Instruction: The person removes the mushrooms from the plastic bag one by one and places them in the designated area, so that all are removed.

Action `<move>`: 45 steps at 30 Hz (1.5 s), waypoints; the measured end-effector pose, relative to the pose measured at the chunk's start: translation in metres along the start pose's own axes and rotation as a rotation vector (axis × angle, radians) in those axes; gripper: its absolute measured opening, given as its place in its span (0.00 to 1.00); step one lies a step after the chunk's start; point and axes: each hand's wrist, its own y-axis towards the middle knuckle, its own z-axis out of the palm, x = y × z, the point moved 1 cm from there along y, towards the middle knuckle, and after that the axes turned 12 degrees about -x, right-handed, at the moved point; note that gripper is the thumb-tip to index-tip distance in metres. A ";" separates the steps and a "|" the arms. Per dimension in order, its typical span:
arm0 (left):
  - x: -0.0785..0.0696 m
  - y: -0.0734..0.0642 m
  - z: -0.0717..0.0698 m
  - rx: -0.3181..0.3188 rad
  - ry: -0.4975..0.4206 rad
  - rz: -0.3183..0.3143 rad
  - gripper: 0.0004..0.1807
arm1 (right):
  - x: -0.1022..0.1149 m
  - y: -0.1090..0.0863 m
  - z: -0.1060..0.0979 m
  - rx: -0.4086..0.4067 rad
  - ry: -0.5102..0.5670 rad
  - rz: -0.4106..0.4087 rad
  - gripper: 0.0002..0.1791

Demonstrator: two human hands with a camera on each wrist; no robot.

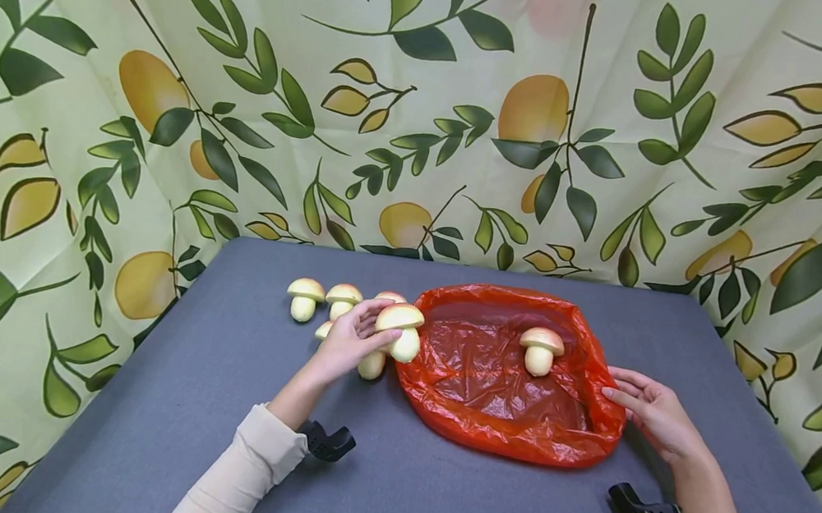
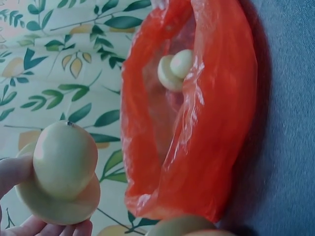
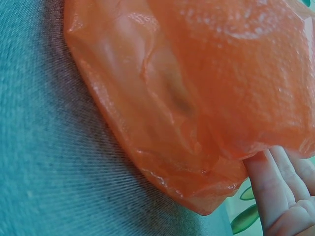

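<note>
My left hand (image 1: 349, 340) grips a toy mushroom (image 1: 400, 322) between thumb and fingers, at the left rim of an open red plastic bag (image 1: 497, 440). Its pale rounded stem and wide cap show up close in the left wrist view. Inside the bag lies another mushroom (image 1: 540, 353) with a reddish-yellow cap. At the bag's right side, my right hand (image 1: 659, 417) pinches the rim, thumb and fingers at the plastic. The right wrist view shows the bag's side wall, with part of the fingers hidden behind it.
Several more mushrooms, among them one at the far left (image 1: 304, 300) and one beside the bag (image 1: 371, 365), lie left of the bag, partly behind my left hand. The grey-blue table (image 1: 431, 506) ends at a leaf-patterned cloth (image 1: 451, 153).
</note>
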 end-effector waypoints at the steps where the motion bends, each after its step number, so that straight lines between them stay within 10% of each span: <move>1: 0.000 0.000 -0.002 0.002 0.005 -0.002 0.28 | 0.000 0.000 0.000 -0.002 -0.002 0.002 0.19; 45: 0.012 0.007 -0.084 0.118 0.095 0.058 0.28 | -0.001 0.000 -0.001 0.000 0.017 -0.001 0.19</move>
